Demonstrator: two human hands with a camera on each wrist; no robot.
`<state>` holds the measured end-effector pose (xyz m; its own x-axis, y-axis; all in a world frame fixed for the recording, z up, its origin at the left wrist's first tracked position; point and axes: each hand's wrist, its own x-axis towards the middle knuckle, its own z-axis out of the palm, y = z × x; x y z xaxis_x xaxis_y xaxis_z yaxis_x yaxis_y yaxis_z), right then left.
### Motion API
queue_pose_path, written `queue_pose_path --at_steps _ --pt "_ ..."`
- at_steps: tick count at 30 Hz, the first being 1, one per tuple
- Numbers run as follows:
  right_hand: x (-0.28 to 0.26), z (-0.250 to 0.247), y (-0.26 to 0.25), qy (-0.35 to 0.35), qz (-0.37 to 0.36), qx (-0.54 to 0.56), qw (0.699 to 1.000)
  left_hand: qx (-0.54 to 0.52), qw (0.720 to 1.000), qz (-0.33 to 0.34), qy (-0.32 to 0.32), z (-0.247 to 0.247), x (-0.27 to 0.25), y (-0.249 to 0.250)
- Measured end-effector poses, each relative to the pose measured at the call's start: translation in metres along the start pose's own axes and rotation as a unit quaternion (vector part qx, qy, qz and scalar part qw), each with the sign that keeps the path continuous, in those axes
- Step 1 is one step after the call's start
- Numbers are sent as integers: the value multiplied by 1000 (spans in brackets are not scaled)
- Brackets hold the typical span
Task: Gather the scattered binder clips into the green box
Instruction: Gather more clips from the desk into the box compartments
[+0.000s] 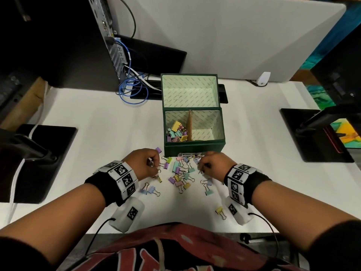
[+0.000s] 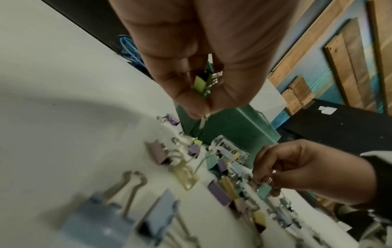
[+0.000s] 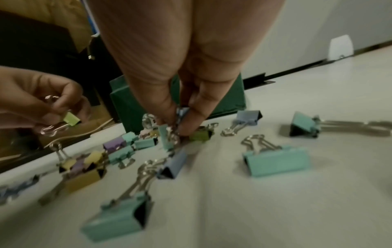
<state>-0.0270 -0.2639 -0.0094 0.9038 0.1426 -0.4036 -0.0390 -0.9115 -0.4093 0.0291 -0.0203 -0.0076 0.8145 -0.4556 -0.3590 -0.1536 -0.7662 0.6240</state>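
Note:
The green box (image 1: 193,148) stands open on the white desk, with several pastel binder clips (image 1: 175,131) in its left compartment beside a tan divider. More binder clips (image 1: 180,176) lie scattered in front of it. My left hand (image 1: 145,163) hovers left of the pile and pinches a yellow-green clip (image 2: 200,85), also visible as the held clip (image 3: 72,119). My right hand (image 1: 210,163) reaches down at the pile's right edge, fingertips pinching a teal clip (image 2: 265,190) among others (image 3: 171,134).
A computer tower (image 1: 109,36) with blue cables (image 1: 132,90) stands back left. Black monitor bases sit at left (image 1: 39,163) and right (image 1: 312,133). A lone yellow clip (image 1: 220,212) lies near the desk's front edge. A grey partition (image 1: 234,36) closes the back.

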Motion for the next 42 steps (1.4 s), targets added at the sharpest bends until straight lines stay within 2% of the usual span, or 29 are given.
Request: queue_pose_path --at_steps 5,10,12,14,16,22,27,31,33,37,40,42 --pt "-7 -19 0 35 23 138 990 -89 995 39 5 -15 0 24" --pt "5 -62 -7 183 44 297 936 -148 987 64 16 -25 11 52" --pt "12 -73 -7 212 45 287 933 -162 984 73 24 -26 20 65" --pt "14 -72 -5 196 53 258 945 -177 980 84 34 -26 29 79" --pt "9 -64 -2 190 52 235 952 -184 978 91 44 -25 39 90" --pt "-21 -39 19 219 16 225 949 -228 966 96 67 -14 66 115" --pt "-39 -27 42 234 4 151 960 -194 977 84 18 -5 74 111" --pt "-44 -21 48 167 10 136 977 -176 980 96 7 -14 57 98" --pt "-43 -17 47 107 5 110 988 -134 985 99 -41 -19 44 84" --pt "-33 -9 35 10 -3 50 999 39 987 102 -117 -12 28 57" --pt "-22 -4 24 -30 -35 10 999 179 972 102 -117 6 24 45" --pt "-16 0 16 -50 -64 -29 996 214 965 96 -119 17 24 40"
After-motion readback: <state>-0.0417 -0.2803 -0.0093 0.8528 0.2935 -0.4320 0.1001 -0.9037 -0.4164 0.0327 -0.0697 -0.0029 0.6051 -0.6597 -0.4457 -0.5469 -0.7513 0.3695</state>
